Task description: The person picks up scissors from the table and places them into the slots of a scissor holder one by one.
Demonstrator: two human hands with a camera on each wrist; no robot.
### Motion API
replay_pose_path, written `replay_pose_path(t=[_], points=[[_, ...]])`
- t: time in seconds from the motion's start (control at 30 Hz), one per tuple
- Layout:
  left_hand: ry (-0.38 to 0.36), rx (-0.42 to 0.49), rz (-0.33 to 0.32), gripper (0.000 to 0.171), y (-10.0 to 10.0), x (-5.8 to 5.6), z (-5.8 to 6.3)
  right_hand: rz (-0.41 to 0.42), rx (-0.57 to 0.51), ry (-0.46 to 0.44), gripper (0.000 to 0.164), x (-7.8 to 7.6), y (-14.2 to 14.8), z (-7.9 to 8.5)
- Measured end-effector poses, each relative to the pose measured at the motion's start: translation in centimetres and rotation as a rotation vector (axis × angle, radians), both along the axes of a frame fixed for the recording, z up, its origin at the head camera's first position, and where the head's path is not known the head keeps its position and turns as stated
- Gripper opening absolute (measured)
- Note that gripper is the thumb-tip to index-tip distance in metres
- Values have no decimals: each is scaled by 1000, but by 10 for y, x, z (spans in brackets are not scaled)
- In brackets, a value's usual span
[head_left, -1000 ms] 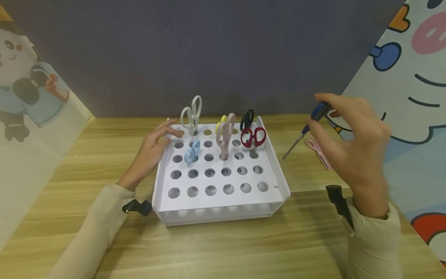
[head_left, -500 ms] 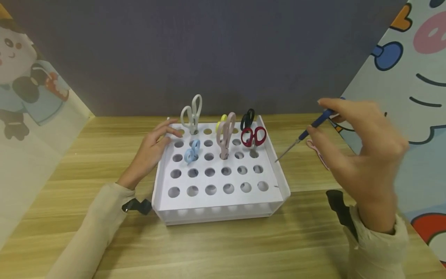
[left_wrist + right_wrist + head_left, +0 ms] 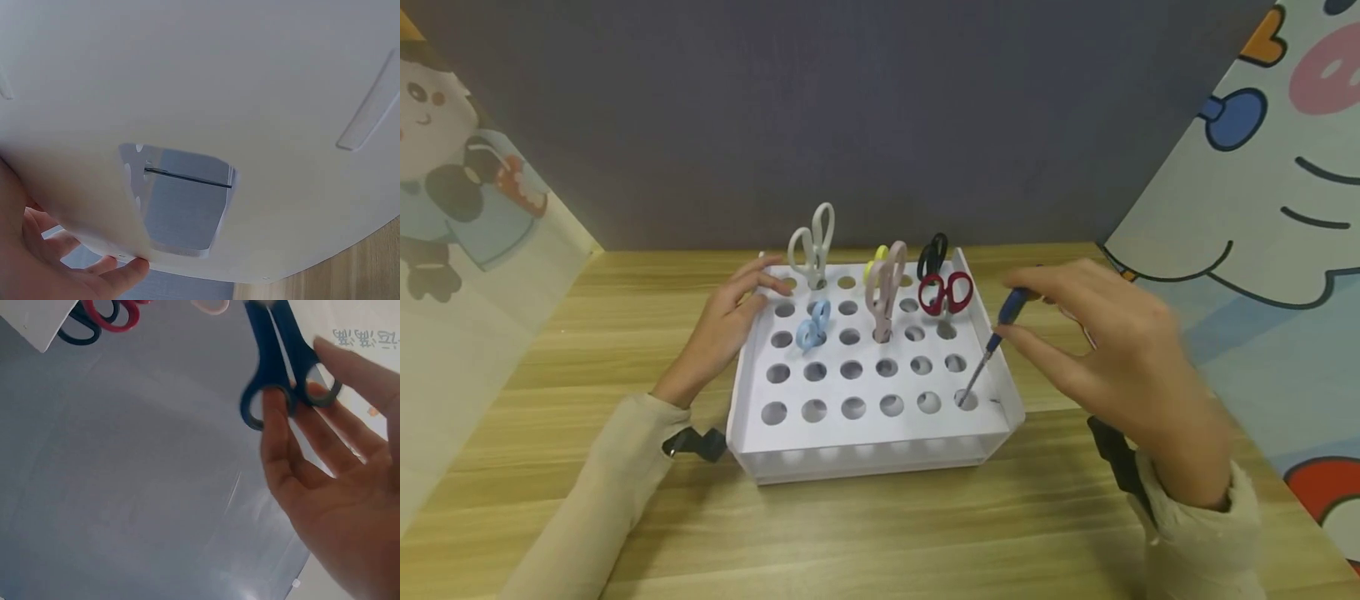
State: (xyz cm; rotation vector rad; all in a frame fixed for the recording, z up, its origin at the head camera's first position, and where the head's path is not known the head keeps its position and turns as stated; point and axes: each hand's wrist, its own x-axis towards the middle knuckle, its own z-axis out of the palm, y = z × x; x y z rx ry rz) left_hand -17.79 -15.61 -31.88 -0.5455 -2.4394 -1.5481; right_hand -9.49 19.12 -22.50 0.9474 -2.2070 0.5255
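Note:
My right hand pinches blue scissors by the finger loops, blades pointing down. In the head view the blade tip is at the front right hole of a white rack. The right wrist view shows the blue handles between thumb and fingers. My left hand rests on the rack's back left edge, its fingers reaching over the top; the left wrist view shows the rack's side panel close up. White scissors, light blue scissors, pale pink scissors and red scissors stand in rack holes.
Black scissors and yellow scissors stand in the rack's back part. Another pink pair lies on the wooden table to the right, mostly behind my right hand. A dark grey panel rises behind the rack.
My right hand has moved left with the blue scissors, turning them steeper, and their tip has come from beside the rack to its front right hole. The left hand has stayed put.

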Motion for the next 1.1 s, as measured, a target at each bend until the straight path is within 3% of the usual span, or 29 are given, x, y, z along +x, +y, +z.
replay_pose_path(t=[0.2,0.37,0.5,0.6,0.77,0.87,1.0,1.1], points=[[2,-2,2,23,0,-1,0,27,165,-67,39,2,-9,-9],[8,-8,9,23,1,0,1,-28,277,-111,28,7,-19,-19],[13,-12,15,23,1,0,1,-49,373,-227,20,10,-28,-28],[11,-8,14,23,1,0,1,-28,414,-329,24,11,-31,-32],[14,-6,8,24,1,-1,0,25,391,-414,31,9,-26,-31],[14,-6,9,24,2,-1,-1,61,351,-418,33,7,-18,-26],[9,-8,14,24,1,-1,-1,78,286,-372,37,2,-5,-19],[4,-12,20,24,1,0,-1,30,256,-316,37,-4,4,-15]])
